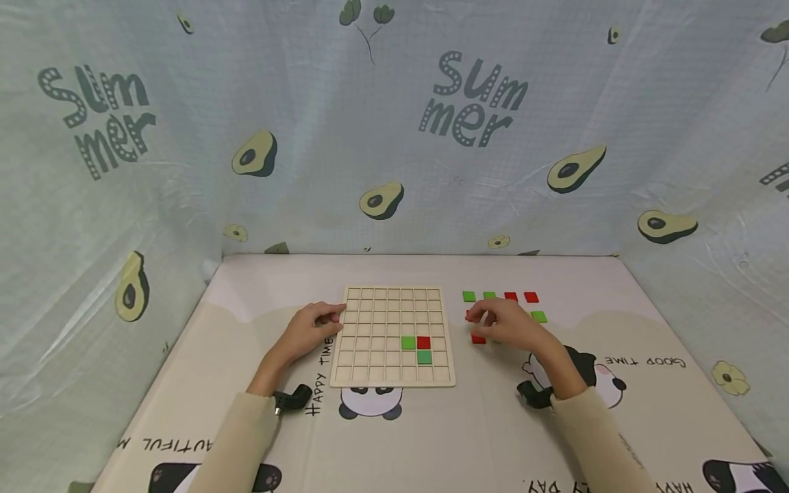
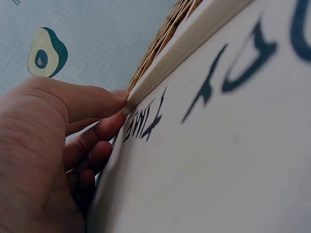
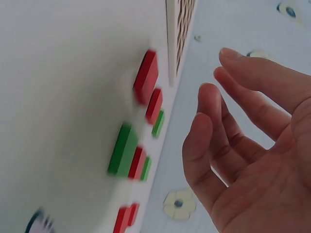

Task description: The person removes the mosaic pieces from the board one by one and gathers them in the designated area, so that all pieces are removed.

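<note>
A pale wooden grid board [image 1: 370,359] lies flat on the table. In its lower right part sit a light green tile [image 1: 408,342], a red tile [image 1: 423,342] and a darker green tile [image 1: 424,357]. My left hand [image 1: 311,324] touches the board's left edge with thumb and fingertips; the left wrist view shows the thumb [image 2: 92,99] right at that edge. Over the loose tiles to the right of the board hovers my right hand [image 1: 507,323]. Its fingers [image 3: 209,102] bend loosely with nothing between them. Below the hand lies a red tile [image 1: 478,339], and some tiles are hidden under it.
Behind the right hand, a row holds green tiles [image 1: 469,296] and red tiles [image 1: 531,297], with another green tile [image 1: 539,316] beside the wrist. A patterned cloth [image 1: 394,445] with pandas and lettering covers the table. Avocado-print sheets [image 1: 308,205] hang around it.
</note>
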A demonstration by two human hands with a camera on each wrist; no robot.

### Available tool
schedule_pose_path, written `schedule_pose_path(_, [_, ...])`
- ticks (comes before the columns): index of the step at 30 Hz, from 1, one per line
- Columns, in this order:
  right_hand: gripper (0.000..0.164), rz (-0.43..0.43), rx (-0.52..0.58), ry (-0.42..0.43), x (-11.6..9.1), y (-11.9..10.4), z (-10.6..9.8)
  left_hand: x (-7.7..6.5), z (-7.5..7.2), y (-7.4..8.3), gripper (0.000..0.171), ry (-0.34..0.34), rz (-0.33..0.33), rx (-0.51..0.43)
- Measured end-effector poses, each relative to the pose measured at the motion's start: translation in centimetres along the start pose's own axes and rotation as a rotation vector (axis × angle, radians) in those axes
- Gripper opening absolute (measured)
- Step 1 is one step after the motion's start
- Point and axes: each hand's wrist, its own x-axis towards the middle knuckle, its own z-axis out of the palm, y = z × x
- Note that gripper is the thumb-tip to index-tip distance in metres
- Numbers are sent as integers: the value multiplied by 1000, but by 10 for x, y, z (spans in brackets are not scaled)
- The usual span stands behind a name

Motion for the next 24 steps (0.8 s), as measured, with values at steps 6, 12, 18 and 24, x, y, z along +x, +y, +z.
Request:
schedule_pose_path(6, [21,-51,11,-53,18,-21,12,0,0,0,44,0,0,-5])
schedule_pose_path(12, [19,-124,-2,-107,34,-39,28,-1,0,0,44,-4,10,-23])
schedule_pose_path(18, [14,-137,12,-164,49,-54,43,-2,0,1,44,-1,10,-22])
schedule_pose_path(24, [13,-174,-36,-202,60,-59,57,-2,1,1,44,-1,11,-18])
